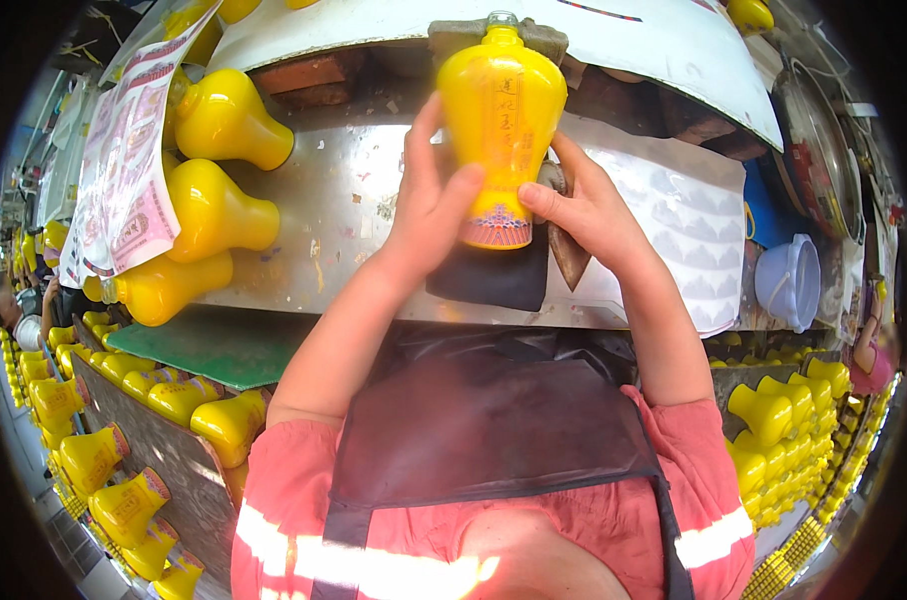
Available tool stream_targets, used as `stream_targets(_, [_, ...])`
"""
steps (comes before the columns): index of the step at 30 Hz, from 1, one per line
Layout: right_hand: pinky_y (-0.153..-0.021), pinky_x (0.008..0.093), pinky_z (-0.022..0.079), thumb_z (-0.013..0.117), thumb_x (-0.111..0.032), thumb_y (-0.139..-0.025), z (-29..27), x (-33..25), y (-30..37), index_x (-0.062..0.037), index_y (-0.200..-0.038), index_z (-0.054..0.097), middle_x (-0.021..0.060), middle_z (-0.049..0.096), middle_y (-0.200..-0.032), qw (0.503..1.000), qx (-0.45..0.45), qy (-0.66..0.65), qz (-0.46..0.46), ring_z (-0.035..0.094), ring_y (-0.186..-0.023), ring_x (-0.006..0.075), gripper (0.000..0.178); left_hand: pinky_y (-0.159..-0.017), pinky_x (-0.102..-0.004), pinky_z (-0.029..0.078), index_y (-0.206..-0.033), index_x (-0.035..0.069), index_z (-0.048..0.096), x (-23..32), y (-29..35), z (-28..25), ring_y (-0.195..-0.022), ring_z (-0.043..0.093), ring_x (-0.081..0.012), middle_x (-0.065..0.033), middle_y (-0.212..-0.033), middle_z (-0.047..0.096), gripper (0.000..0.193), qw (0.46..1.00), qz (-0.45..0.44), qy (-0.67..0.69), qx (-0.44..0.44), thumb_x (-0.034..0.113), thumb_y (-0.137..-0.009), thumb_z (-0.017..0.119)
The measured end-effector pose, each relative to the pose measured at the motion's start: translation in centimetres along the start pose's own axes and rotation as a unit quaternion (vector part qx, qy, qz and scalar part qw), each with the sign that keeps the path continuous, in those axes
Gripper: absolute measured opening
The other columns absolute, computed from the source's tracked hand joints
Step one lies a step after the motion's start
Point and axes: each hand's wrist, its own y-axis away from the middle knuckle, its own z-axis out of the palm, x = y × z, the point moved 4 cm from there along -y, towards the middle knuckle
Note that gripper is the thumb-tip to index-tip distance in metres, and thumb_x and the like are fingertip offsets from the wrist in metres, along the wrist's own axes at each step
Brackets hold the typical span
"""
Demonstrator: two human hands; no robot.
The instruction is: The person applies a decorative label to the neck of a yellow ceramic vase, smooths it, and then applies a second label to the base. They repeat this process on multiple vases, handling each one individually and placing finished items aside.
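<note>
A glossy yellow bottle [502, 100] with a narrow clear neck lies in front of me, its neck pointing away. Dark lettering runs down its side, and a patterned blue-and-red band [498, 227] circles its base. My left hand [432, 195] grips the bottle's left side, thumb toward the base. From the right, my right hand [592, 205] holds it with the thumb pressed on the surface just above the band. Beneath the right hand a brown pointed flat piece [571, 258] sticks out; I cannot tell whether the fingers hold it. A dark cloth [489, 286] lies under the base.
Several yellow bottles [224, 208] lie at the left, partly under pink printed sheets [139, 195]. A pale patterned sheet [674, 230] covers the worktop's right side, near a light-blue bucket [789, 283]. Stacked yellow bottles [789, 420] stand lower right. Other people are at both edges.
</note>
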Motion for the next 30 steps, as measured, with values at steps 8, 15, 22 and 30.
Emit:
stream_targets(8, [-0.082, 0.0261, 0.052, 0.066, -0.027, -0.098, 0.0, -0.1, -0.1, -0.0025, -0.157, 0.040, 0.0124, 0.067, -0.123, 0.997, 0.021, -0.048, 0.054, 0.063, -0.095, 0.0126, 0.068, -0.118, -0.0416, 0.035, -0.164, 0.007, 0.013, -0.2, 0.1, 0.1, -0.144, 0.041, -0.0287, -0.0172, -0.161, 0.030, 0.077, 0.999, -0.028, 0.032, 0.007, 0.026, -0.104, 0.057])
stream_targets(15, [-0.059, 0.0193, 0.046, 0.062, -0.027, -0.102, -0.7, 2.8, 0.1, -0.0047, -0.154, 0.048, -0.0009, 0.067, -0.085, 0.999, 0.046, -0.009, 0.022, 0.056, -0.066, 0.0034, 0.058, -0.120, -0.0422, 0.032, -0.164, 0.008, 0.013, 0.0, -0.1, -0.1, -0.146, 0.037, -0.0281, -0.0166, -0.161, 0.031, 0.078, 0.997, -0.035, 0.064, 0.002, 0.029, -0.103, 0.057])
stream_targets(22, [-0.078, 0.0249, 0.052, 0.063, -0.020, -0.102, -2.8, -0.9, 1.2, -0.0054, -0.118, 0.067, 0.0039, 0.067, -0.103, 0.957, 0.216, -0.191, -0.040, 0.062, -0.090, 0.0081, 0.022, -0.121, -0.0447, 0.030, -0.162, 0.007, 0.013, 0.4, -0.2, 0.2, -0.149, 0.033, -0.0320, -0.0202, -0.159, 0.030, 0.098, 0.999, -0.029, 0.020, 0.004, 0.032, -0.089, 0.072])
stream_targets(30, [-0.082, 0.0314, 0.058, 0.079, -0.004, -0.088, -0.2, -6.2, -0.1, -0.0039, -0.119, 0.067, 0.0109, 0.072, -0.106, 0.837, 0.372, 0.291, -0.275, 0.072, -0.094, 0.0216, 0.034, -0.116, -0.0464, 0.038, -0.163, 0.012, 0.004, 1.2, -1.1, 0.2, -0.142, 0.039, -0.0305, -0.0171, -0.156, 0.030, 0.106, 0.998, -0.004, -0.058, 0.008, 0.027, -0.085, 0.074])
